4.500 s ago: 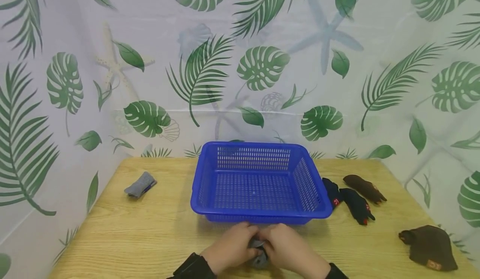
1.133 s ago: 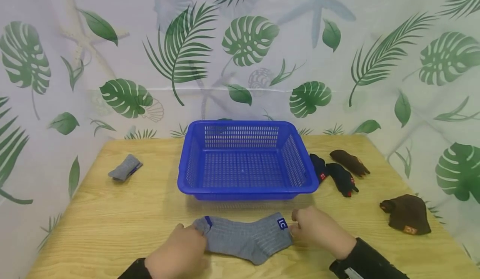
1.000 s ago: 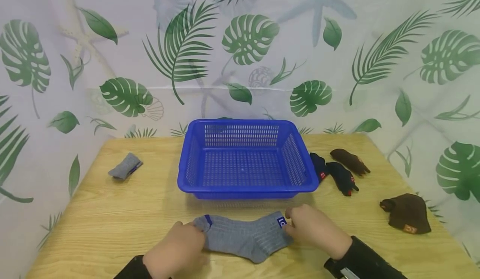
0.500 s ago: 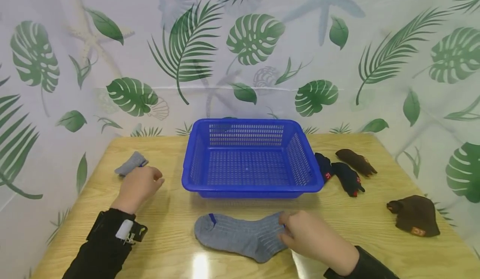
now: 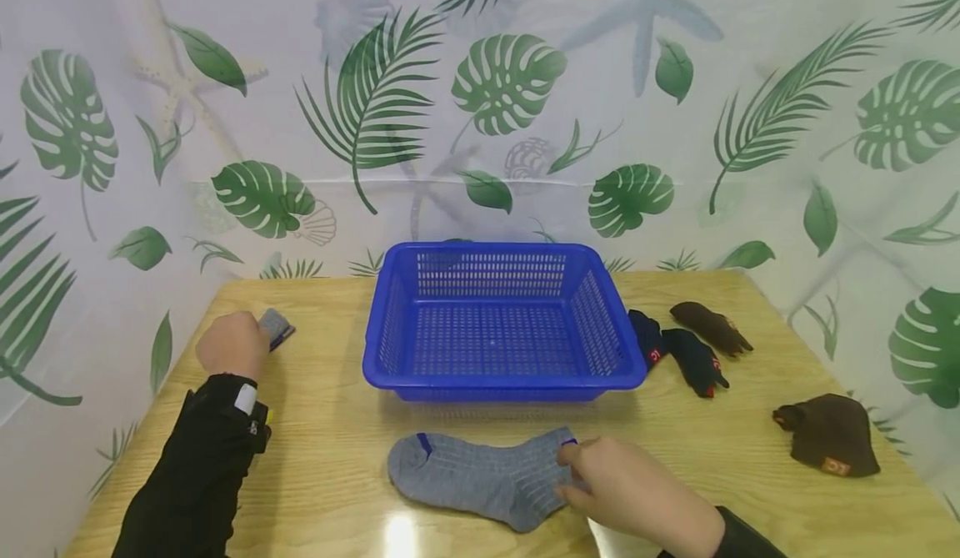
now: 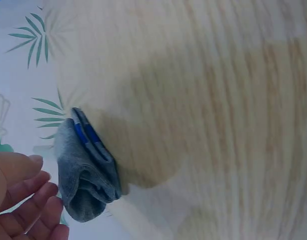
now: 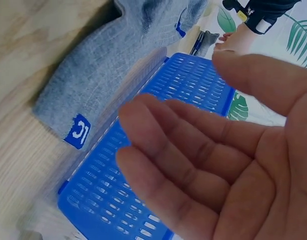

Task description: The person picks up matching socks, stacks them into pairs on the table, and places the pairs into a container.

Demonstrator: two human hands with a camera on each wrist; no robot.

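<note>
Left hand [image 5: 232,344], fingers loose, reaches the folded grey sock [image 6: 86,172]; right hand [image 5: 626,491], fingers relaxed, rests on the ribbed flat sock [image 5: 472,479].

Bright, even light is seen in the head view, with a glare patch on the table [image 5: 397,533] at lower centre. Soft shadow is cast below the basket [image 5: 495,324]. Both wrist views are blurred, the nearest fingers most.
</note>
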